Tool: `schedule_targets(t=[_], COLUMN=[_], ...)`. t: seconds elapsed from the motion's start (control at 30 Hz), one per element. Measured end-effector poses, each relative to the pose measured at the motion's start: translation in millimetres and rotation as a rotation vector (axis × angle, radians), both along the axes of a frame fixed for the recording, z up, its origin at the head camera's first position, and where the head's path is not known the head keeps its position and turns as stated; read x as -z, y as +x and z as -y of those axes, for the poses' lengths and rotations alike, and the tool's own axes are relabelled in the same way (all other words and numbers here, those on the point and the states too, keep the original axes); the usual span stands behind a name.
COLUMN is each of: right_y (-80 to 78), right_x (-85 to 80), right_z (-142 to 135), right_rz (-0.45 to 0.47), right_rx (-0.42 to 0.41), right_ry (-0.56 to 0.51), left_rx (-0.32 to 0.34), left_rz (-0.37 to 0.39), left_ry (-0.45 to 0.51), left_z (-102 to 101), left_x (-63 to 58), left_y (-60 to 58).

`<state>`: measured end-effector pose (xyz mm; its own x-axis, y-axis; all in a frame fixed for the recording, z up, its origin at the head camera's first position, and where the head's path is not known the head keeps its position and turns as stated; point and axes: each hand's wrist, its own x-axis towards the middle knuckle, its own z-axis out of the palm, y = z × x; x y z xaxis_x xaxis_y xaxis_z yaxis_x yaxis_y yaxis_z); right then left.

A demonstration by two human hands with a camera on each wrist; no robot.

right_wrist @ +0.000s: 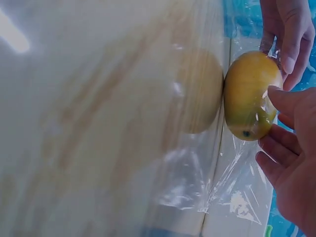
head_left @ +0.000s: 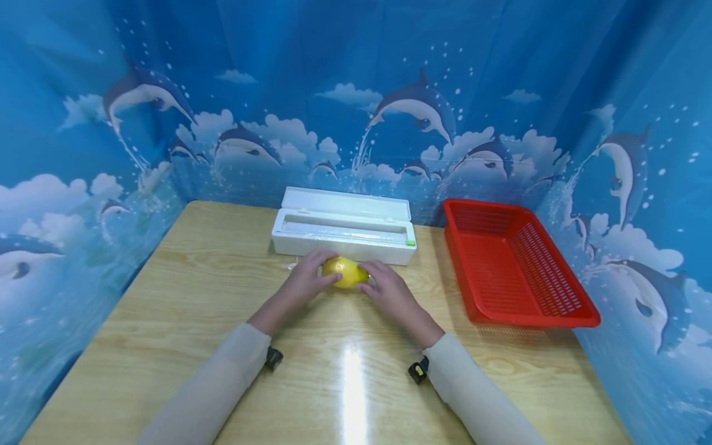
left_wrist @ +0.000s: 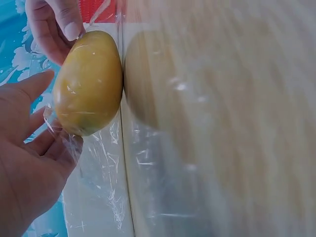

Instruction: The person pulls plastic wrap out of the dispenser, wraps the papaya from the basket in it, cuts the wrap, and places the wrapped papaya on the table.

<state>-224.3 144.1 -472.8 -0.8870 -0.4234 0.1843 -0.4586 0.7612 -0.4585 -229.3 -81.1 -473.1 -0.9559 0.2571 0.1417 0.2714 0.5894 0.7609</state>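
Observation:
A yellow mango (head_left: 346, 272) with clear plastic film about it lies just in front of a long white cling film box (head_left: 345, 241). My left hand (head_left: 305, 275) holds the mango's left end, fingers curled about it. At the other end, my right hand (head_left: 389, 289) grips it, its thumb lying on the mango (right_wrist: 253, 94) in the right wrist view. Loose, crinkled plastic film (left_wrist: 106, 173) spreads around the fruit and over the left fingertips. Against the glossy tabletop, the mango's reflection shows in both wrist views.
The box's lid (head_left: 346, 203) is raised at the back, and a small green piece (head_left: 410, 243) sits at its right end. A red plastic basket (head_left: 473, 309) stands on the right of the wooden table (head_left: 183, 296). A blue dolphin-print curtain (head_left: 334, 62) surrounds the table.

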Motion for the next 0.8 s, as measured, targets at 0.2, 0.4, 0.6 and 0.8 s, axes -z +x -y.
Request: schedule_targets(t=[0.2, 0.4, 0.6, 0.8], right_y=[-4.4, -10.7, -17.6, -22.8], right_x=[3.8, 6.3, 9.3, 9.8], right_z=[1.9, 4.0, 2.3, 1.9], right_rz=[-0.015, -0.001, -0.058, -0.067], right_rx=[-0.017, -0.002, -0.025, -0.028], right_ry=[-0.004, 0.009, 0.024, 0.055], left_rx=[0.023, 0.029, 0.003, -0.026], left_rz=[0.001, 0.036, 0.088, 0.135], left_ry=[-0.005, -0.019, -0.063, -0.059], left_z=[1.4, 1.5, -0.3, -2.6], left_x=[3.3, 5.3, 3.5, 0.9], left_y=[-6.6, -12.8, -21.0, -25.7])
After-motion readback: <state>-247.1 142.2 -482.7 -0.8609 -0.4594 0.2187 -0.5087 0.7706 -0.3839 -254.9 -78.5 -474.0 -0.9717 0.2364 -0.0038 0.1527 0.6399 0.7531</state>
